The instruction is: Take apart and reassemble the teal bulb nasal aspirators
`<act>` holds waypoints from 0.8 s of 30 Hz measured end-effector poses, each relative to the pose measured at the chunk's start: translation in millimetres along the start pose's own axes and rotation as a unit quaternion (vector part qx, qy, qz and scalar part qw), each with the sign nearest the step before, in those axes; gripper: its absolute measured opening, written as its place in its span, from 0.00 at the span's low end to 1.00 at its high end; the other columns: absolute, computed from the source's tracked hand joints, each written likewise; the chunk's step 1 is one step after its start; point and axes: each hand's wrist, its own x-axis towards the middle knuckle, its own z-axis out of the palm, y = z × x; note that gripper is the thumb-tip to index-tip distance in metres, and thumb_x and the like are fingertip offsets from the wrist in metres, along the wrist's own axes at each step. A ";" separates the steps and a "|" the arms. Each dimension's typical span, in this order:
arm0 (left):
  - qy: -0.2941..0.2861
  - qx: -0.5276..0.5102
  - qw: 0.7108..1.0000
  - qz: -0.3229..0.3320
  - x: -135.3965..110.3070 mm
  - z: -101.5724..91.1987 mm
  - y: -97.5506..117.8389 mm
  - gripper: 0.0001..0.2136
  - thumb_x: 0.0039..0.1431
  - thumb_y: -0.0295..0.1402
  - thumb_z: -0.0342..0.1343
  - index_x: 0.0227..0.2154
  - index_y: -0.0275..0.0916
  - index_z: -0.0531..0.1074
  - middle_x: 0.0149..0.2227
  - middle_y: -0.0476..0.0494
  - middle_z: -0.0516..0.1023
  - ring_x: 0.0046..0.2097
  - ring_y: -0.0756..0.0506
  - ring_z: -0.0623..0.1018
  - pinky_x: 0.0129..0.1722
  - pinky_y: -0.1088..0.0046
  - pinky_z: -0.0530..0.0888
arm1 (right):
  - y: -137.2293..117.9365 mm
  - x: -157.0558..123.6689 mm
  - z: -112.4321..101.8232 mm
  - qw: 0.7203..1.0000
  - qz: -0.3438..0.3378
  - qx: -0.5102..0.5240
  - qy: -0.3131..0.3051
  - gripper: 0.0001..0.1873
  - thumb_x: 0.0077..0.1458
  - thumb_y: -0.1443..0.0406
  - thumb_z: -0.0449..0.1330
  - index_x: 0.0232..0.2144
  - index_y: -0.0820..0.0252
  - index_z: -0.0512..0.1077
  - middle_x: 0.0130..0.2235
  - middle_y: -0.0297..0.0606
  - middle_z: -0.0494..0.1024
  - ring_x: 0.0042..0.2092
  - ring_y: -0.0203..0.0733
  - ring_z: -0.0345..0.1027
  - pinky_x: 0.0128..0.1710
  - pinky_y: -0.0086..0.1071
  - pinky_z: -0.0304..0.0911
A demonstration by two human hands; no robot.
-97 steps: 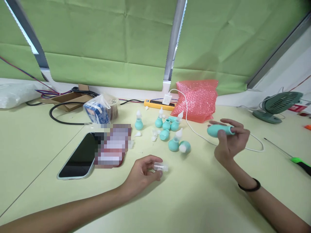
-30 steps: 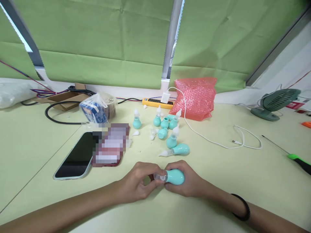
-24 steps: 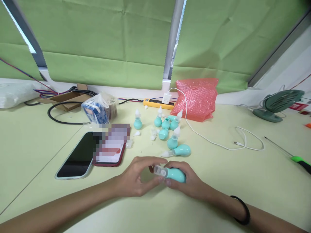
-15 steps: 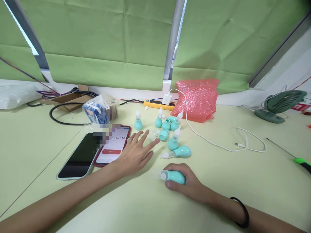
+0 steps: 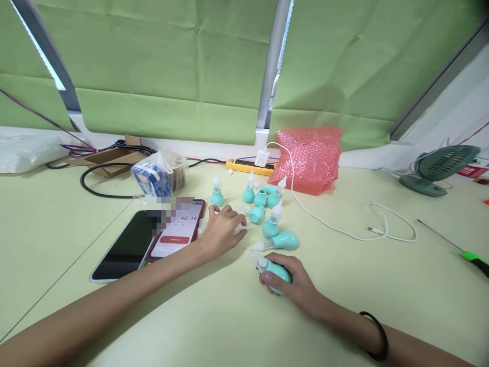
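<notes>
My right hand [image 5: 288, 275] is closed around a turquoise bulb nasal aspirator [image 5: 278, 275], its clear tip pointing up and left. Over the table to the left, my left hand [image 5: 224, 230] has its fingers bent but apart, above small clear plastic parts [image 5: 243, 210] that it partly hides. Between the hands' far sides lies another aspirator [image 5: 286, 240] on its side. Behind it stands an aspirator [image 5: 270, 228] with its nozzle up. An open turquoise bulb [image 5: 256, 214] lies tilted by my left fingers.
Two phones, one dark [image 5: 124, 247] and one with a lit timer [image 5: 179, 232], lie left. More aspirators [image 5: 248, 193] stand behind, near a yellow power strip [image 5: 244, 167] and pink bubble-wrap bag [image 5: 309, 160]. A white cable [image 5: 336, 230], screwdriver [image 5: 473, 260] and green fan [image 5: 431, 168] are right.
My left hand has shifted slightly right and its spread fingers have bent downward. My right hand has turned the held aspirator so its tip points more upward.
</notes>
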 end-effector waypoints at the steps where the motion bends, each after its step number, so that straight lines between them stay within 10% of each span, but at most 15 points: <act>1: -0.003 -0.051 0.999 -0.010 -0.8 -4.8 3.0 0.07 0.52 0.30 0.51 0.33 0.35 0.69 0.31 0.42 0.74 0.36 0.44 0.71 0.39 0.60 0.64 | -0.3 0.0 0.4 1.000 0.005 0.015 0.000 0.14 0.48 0.56 0.55 0.25 0.62 0.64 0.22 0.31 0.62 0.22 0.30 0.53 0.22 0.25 0.53; 3: -0.024 -0.240 0.969 -0.058 -2.3 -13.7 9.5 0.12 0.51 0.31 0.52 0.39 0.34 0.67 0.32 0.43 0.74 0.33 0.48 0.72 0.34 0.69 0.68 | -0.3 -0.6 1.2 0.999 0.009 0.040 0.003 0.15 0.49 0.55 0.54 0.26 0.63 0.63 0.23 0.32 0.62 0.22 0.30 0.53 0.21 0.26 0.53; 6: -0.073 -0.537 0.828 -0.145 -3.8 -21.5 17.7 0.14 0.49 0.31 0.54 0.39 0.32 0.68 0.32 0.41 0.74 0.35 0.47 0.73 0.34 0.71 0.69 | -0.6 -1.2 1.9 0.998 0.004 0.059 0.021 0.16 0.50 0.54 0.52 0.26 0.62 0.62 0.24 0.33 0.63 0.22 0.30 0.54 0.20 0.26 0.53; 10: -0.108 -0.643 0.736 -0.182 -5.1 -19.8 20.7 0.10 0.44 0.31 0.59 0.31 0.33 0.72 0.32 0.42 0.76 0.35 0.47 0.74 0.38 0.70 0.69 | 0.0 -0.1 1.4 0.997 0.000 0.058 0.041 0.16 0.51 0.54 0.51 0.25 0.62 0.61 0.25 0.33 0.63 0.21 0.29 0.53 0.19 0.26 0.52; 24: -0.219 -0.511 0.824 -0.109 -1.2 -39.8 7.3 0.09 0.42 0.31 0.59 0.30 0.34 0.75 0.26 0.46 0.78 0.29 0.48 0.76 0.31 0.74 0.71 | 2.0 -5.4 -0.3 0.997 -0.032 -0.062 0.034 0.16 0.53 0.56 0.49 0.22 0.61 0.61 0.19 0.28 0.57 0.21 0.30 0.50 0.20 0.24 0.51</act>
